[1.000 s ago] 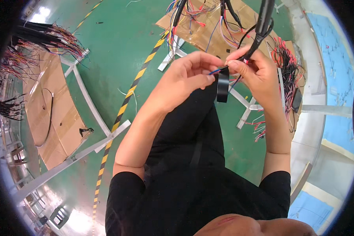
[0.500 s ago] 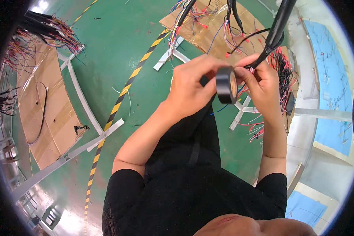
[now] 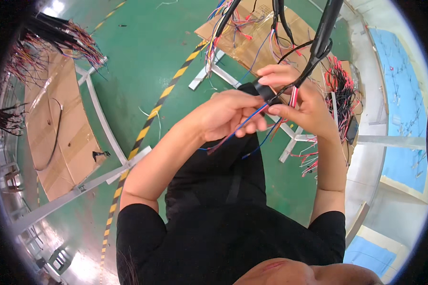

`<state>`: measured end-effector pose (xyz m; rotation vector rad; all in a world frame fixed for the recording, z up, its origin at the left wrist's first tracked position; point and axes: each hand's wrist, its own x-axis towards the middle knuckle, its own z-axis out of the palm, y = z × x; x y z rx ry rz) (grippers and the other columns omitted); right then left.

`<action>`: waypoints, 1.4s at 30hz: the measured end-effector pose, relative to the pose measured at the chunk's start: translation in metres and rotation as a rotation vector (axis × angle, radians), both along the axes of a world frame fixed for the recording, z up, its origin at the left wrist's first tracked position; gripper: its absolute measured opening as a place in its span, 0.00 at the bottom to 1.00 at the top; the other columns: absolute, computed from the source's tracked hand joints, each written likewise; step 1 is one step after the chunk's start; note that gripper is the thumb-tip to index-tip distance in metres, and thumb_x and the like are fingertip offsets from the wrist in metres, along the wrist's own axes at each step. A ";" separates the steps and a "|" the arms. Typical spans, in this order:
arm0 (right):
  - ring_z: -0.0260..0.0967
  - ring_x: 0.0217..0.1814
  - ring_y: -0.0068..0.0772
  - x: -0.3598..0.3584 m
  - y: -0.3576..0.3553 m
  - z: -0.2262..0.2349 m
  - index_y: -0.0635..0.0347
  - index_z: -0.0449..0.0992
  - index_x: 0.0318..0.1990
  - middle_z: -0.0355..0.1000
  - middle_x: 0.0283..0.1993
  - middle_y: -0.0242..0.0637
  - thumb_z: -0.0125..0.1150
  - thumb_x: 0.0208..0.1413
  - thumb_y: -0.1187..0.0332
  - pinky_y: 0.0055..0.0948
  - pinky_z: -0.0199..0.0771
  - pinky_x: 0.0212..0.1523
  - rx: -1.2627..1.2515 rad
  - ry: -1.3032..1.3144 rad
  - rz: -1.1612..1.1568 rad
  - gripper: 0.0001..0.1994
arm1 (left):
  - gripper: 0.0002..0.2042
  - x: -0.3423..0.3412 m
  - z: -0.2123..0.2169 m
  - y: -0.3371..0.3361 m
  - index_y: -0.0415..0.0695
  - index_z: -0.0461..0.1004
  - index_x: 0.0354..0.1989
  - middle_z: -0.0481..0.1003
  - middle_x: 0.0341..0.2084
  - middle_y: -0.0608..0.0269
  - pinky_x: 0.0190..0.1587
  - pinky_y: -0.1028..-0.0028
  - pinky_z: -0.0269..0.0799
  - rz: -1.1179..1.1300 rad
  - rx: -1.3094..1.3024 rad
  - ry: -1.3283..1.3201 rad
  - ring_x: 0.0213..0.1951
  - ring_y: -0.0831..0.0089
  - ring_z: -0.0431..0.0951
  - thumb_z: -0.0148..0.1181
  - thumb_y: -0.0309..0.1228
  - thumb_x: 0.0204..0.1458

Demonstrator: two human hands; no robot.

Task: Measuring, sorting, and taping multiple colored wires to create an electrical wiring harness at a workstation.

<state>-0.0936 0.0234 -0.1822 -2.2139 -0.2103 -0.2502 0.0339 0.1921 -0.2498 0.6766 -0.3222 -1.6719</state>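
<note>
A dark taped wire harness [image 3: 322, 35] hangs from the top right, its lower end splitting into thin loose wires. My right hand [image 3: 309, 107] is closed around that lower end, the thumb pressing near red and white wires [image 3: 294, 97]. The fingers of my left hand [image 3: 226, 114] are curled, with the thumb tip against blue and dark red wires [image 3: 242, 124] that run down across the fingers. Between the hands, partly covered by fingers and wires, is a roll of black tape [image 3: 260, 90]; my right fingertips reach its upper side.
Cardboard sheets [image 3: 64, 137] lie on metal frames at left and top, with wire bundles [image 3: 83, 42] over them. More red and black wires [image 3: 340, 90] hang at right, beside a blue-panelled board [image 3: 399, 104]. A yellow-black stripe [image 3: 150, 118] crosses the green floor.
The tape roll has turned and moved left and slightly up, behind the wires. My left hand has shifted left and down, with blue and dark red wires now across its fingers.
</note>
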 end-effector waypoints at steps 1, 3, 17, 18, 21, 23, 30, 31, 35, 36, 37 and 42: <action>0.67 0.53 0.35 0.000 0.000 0.003 0.59 0.74 0.50 0.67 0.53 0.42 0.69 0.46 0.68 0.32 0.67 0.53 -0.180 -0.018 -0.033 0.22 | 0.12 0.004 0.003 0.005 0.33 0.74 0.37 0.77 0.23 0.58 0.21 0.83 0.67 -0.022 -0.011 0.017 0.22 0.79 0.74 0.49 0.32 0.59; 0.67 0.50 0.34 -0.001 -0.002 0.004 0.59 0.76 0.49 0.66 0.52 0.38 0.69 0.44 0.69 0.31 0.67 0.51 -0.198 -0.033 -0.059 0.21 | 0.15 0.006 0.006 0.007 0.33 0.74 0.39 0.77 0.24 0.60 0.24 0.82 0.67 -0.005 -0.018 -0.129 0.23 0.79 0.74 0.47 0.35 0.62; 0.69 0.42 0.38 -0.032 0.005 -0.018 0.66 0.73 0.44 0.72 0.38 0.44 0.61 0.53 0.65 0.33 0.66 0.44 -0.329 0.069 -0.429 0.15 | 0.12 -0.023 0.024 -0.016 0.43 0.72 0.42 0.74 0.30 0.55 0.34 0.61 0.73 0.617 -0.143 -1.916 0.34 0.56 0.77 0.58 0.28 0.47; 0.69 0.46 0.38 -0.038 -0.002 -0.033 0.66 0.73 0.47 0.72 0.42 0.44 0.60 0.54 0.66 0.31 0.66 0.49 -0.408 -0.133 -0.438 0.16 | 0.12 -0.023 0.019 -0.020 0.43 0.72 0.42 0.74 0.30 0.55 0.34 0.61 0.73 0.635 -0.107 -1.938 0.34 0.56 0.77 0.58 0.28 0.47; 0.67 0.50 0.35 -0.026 0.010 -0.048 0.68 0.71 0.51 0.72 0.46 0.42 0.55 0.58 0.68 0.30 0.62 0.55 0.119 0.004 -0.503 0.16 | 0.10 -0.024 0.010 -0.020 0.43 0.71 0.37 0.73 0.27 0.55 0.30 0.59 0.72 0.843 -0.333 -2.030 0.32 0.57 0.77 0.58 0.27 0.45; 0.65 0.57 0.35 -0.023 -0.011 -0.063 0.70 0.66 0.57 0.69 0.54 0.44 0.53 0.62 0.65 0.32 0.61 0.59 0.207 0.134 -0.438 0.20 | 0.07 -0.024 0.013 -0.020 0.42 0.71 0.32 0.73 0.26 0.54 0.29 0.58 0.71 0.765 -0.257 -1.976 0.31 0.54 0.77 0.59 0.28 0.44; 0.65 0.36 0.20 -0.024 0.009 -0.057 0.66 0.72 0.41 0.70 0.34 0.31 0.53 0.62 0.67 0.21 0.65 0.36 0.137 -0.021 -0.662 0.09 | 0.04 -0.026 0.009 -0.041 0.42 0.72 0.23 0.72 0.22 0.51 0.31 0.58 0.71 0.706 -0.237 -1.848 0.31 0.52 0.76 0.58 0.28 0.43; 0.64 0.34 0.19 -0.027 0.009 -0.051 0.66 0.73 0.39 0.70 0.32 0.30 0.54 0.61 0.67 0.22 0.64 0.34 0.113 0.054 -0.673 0.09 | 0.04 -0.025 0.006 -0.041 0.42 0.73 0.24 0.72 0.22 0.51 0.31 0.59 0.72 0.788 -0.235 -1.856 0.31 0.52 0.76 0.58 0.28 0.43; 0.63 0.30 0.16 -0.015 0.038 -0.030 0.66 0.73 0.31 0.69 0.26 0.29 0.58 0.56 0.67 0.21 0.63 0.31 0.370 0.055 -0.369 0.09 | 0.03 0.003 0.002 -0.058 0.40 0.71 0.25 0.72 0.18 0.48 0.26 0.58 0.70 0.865 -0.086 -2.042 0.23 0.51 0.76 0.55 0.26 0.44; 0.64 0.30 0.17 -0.015 0.039 -0.015 0.66 0.74 0.32 0.69 0.26 0.30 0.61 0.54 0.66 0.22 0.63 0.31 0.241 0.122 -0.395 0.10 | 0.02 -0.004 0.029 -0.060 0.40 0.71 0.24 0.72 0.18 0.48 0.24 0.58 0.69 0.990 -0.173 -1.986 0.23 0.51 0.76 0.54 0.25 0.45; 0.64 0.30 0.19 -0.013 0.039 -0.012 0.66 0.74 0.32 0.69 0.26 0.31 0.61 0.52 0.65 0.24 0.63 0.31 0.246 0.133 -0.388 0.11 | 0.03 0.001 0.035 -0.062 0.39 0.73 0.27 0.73 0.20 0.47 0.24 0.61 0.70 1.026 -0.219 -2.043 0.22 0.54 0.76 0.56 0.25 0.46; 0.64 0.27 0.20 -0.031 -0.031 -0.046 0.64 0.76 0.31 0.73 0.28 0.30 0.61 0.52 0.70 0.22 0.63 0.30 0.309 0.237 -0.552 0.06 | 0.07 -0.001 0.039 -0.066 0.38 0.75 0.35 0.78 0.27 0.62 0.26 0.77 0.69 0.474 -0.086 -1.080 0.25 0.76 0.75 0.55 0.29 0.59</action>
